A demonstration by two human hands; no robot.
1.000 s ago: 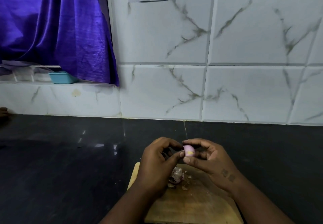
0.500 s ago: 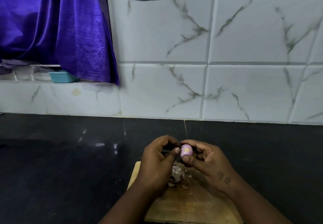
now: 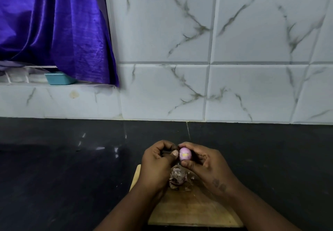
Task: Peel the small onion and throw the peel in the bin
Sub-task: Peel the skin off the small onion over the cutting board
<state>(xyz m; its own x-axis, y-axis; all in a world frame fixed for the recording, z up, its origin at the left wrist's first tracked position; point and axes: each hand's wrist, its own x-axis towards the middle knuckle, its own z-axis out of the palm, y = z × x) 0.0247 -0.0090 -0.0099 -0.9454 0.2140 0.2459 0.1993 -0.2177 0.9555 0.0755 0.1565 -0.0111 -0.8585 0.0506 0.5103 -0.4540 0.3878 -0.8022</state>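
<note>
A small pink-purple onion with a pale yellowish patch is held above the far end of a wooden cutting board. My right hand pinches it between thumb and curled fingers. My left hand is curled beside it, its thumb tip pressed against the onion's left side. A small heap of dry purplish peel lies on the board just below both hands. No bin is in view.
The board sits on a dark stone counter that runs to a white marble-tiled wall. At the upper left a purple curtain hangs over a ledge holding a small teal tub.
Both hands have turned the onion slightly and drawn closer together. The peel heap on the board has stayed where it was.
</note>
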